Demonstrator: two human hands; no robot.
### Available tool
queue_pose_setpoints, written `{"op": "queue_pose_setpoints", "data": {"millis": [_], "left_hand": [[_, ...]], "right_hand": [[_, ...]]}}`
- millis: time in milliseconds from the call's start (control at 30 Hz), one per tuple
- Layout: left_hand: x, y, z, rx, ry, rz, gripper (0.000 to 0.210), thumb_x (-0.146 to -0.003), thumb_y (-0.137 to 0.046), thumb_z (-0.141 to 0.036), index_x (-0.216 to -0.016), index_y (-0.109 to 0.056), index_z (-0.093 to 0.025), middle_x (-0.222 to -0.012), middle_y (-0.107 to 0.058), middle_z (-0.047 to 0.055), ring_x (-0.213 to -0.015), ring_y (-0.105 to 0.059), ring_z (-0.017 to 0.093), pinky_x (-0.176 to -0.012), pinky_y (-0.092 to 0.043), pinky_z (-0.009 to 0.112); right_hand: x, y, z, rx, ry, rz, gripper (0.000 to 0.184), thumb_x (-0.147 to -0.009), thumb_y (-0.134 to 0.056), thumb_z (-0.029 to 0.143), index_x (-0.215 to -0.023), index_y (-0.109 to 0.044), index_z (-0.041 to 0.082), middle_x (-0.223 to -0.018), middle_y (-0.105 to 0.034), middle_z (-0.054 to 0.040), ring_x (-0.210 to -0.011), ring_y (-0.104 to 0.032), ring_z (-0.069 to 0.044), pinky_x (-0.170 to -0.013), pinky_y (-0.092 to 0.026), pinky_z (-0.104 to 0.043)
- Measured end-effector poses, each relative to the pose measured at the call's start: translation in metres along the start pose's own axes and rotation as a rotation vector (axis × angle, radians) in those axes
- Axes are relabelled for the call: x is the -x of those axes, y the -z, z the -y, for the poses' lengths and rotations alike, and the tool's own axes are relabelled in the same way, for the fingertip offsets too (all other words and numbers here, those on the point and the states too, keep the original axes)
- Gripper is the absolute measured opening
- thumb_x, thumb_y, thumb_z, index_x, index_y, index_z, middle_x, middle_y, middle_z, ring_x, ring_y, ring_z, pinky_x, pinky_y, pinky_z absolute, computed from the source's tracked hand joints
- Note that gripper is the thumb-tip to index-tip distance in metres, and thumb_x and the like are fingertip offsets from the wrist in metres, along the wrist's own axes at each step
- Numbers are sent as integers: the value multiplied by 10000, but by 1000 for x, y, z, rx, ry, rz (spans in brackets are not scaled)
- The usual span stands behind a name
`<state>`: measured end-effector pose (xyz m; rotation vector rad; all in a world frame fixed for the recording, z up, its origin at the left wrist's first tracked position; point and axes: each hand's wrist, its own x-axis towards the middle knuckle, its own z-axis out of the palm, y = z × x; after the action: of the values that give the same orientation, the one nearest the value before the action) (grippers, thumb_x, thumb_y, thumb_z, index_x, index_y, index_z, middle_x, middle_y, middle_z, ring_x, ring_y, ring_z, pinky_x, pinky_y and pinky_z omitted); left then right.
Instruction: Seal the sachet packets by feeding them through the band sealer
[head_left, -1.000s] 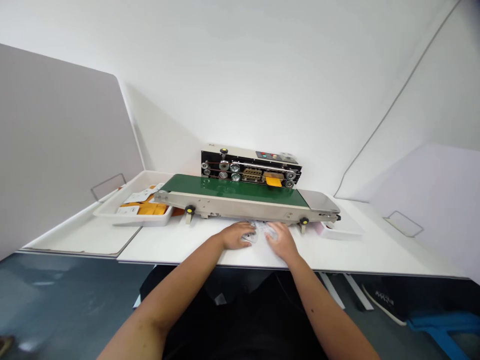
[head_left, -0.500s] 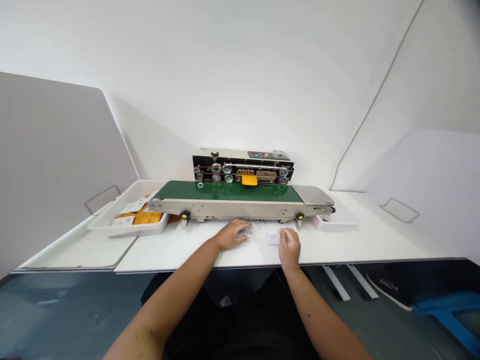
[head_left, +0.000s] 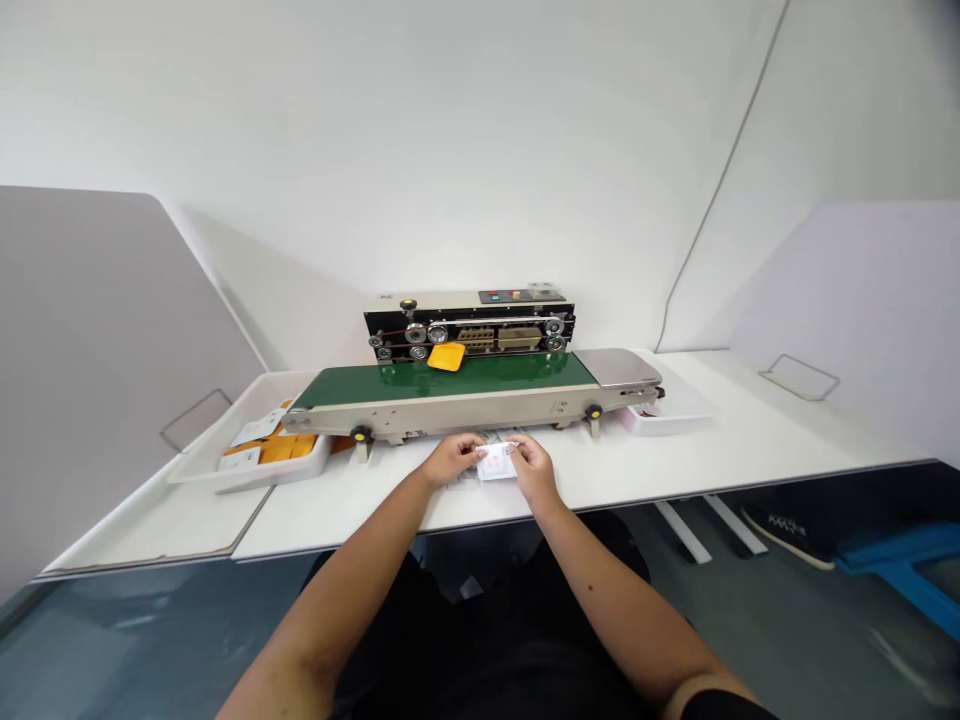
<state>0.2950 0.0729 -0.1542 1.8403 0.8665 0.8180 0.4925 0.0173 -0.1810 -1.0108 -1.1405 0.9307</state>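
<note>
A small white packet with faint pinkish print is held between my two hands just over the table, in front of the conveyor. My right hand pinches its upper right corner with thumb and fingers. At its left edge my left hand is closed, thumb and fingertips on the packet. Printed sheets or packets lie beneath, mostly hidden. On the green conveyor belt behind sits a yellow packet, tilted, its far edge by the rollers of the band sealing machine.
At the left, a white bin contains several yellow packets and white cards. Another white bin stands under the conveyor's right end. Wire handles stick out by the side panels. The table's front edge runs close below my wrists.
My right hand has brought the white packet left to my left hand, which now grips it too. The yellow packet has travelled left along the belt and turned askew.
</note>
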Motion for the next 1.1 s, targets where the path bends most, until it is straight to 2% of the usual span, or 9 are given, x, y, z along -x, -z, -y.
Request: {"op": "queue_pose_setpoints", "data": {"millis": [367,467,567,667,767,833,967,1033,1100], "left_hand": [[-1,3,7,210,32,0,383,-773,-775,-462,-905,-666,-120,-780,-678,31,-669,-604,126,-619,-453,226],[-2,3,4,321,30,-43,389,-762,-794,-457,-869,-594,-141,-713,-670,7,-604,-604,108,-589,-449,210],[-2,3,2,418,23,-50,440,-734,-824,-454,-827,-505,-165,-702,-697,15,-626,-657,132,-616,-483,225],[-2,1,3,450,28,-14,463,-715,-847,-430,-797,-476,-166,-780,-725,47,-725,-705,169,-687,-525,268],[0,-1,2,450,10,5,425,-731,-843,-404,-827,-517,-149,-932,-727,87,-839,-713,187,-785,-540,315],[2,-1,2,429,2,2,400,-751,-828,-402,-873,-552,-138,-999,-715,107,-876,-704,191,-814,-536,328],[3,1,1,380,-3,-12,399,-761,-814,-416,-914,-575,-137,-1020,-701,111,-849,-683,176,-777,-529,305],[3,2,1,355,-9,-9,401,-769,-801,-435,-920,-583,-135,-1014,-697,107,-828,-672,166,-758,-522,295],[3,2,-1,330,-12,-3,404,-779,-786,-456,-920,-597,-129,-992,-696,104,-806,-660,159,-743,-513,288]], "right_hand": [[2,2,4,-122,-41,16,249,-798,-668,419,-904,-630,197,-649,-567,28,-547,-517,-129,-490,-408,-219],[1,3,4,-95,43,-52,319,-830,-641,437,-1044,-622,202,-810,-644,-16,-684,-590,-153,-571,-469,-232],[1,0,3,31,98,27,360,-822,-651,415,-1109,-653,199,-949,-682,-58,-821,-629,-186,-655,-512,-260],[-1,-4,8,202,134,135,245,-823,-638,386,-936,-719,184,-862,-689,-55,-760,-637,-188,-647,-516,-270],[-20,3,25,243,175,147,246,-834,-621,399,-875,-719,177,-728,-668,-28,-628,-618,-161,-596,-503,-261],[-48,19,46,205,172,78,299,-826,-629,443,-922,-709,171,-635,-635,-3,-549,-593,-144,-545,-483,-244],[-132,73,92,81,185,-334,442,-812,-631,499,-1090,-662,156,-618,-610,23,-455,-530,-103,-430,-391,-196],[-170,99,109,114,163,-511,376,-826,-616,436,-1045,-663,134,-600,-599,18,-457,-530,-104,-419,-382,-194],[-197,115,117,179,68,-548,262,-831,-605,349,-941,-663,118,-550,-577,12,-446,-529,-110,-415,-389,-201]]}}
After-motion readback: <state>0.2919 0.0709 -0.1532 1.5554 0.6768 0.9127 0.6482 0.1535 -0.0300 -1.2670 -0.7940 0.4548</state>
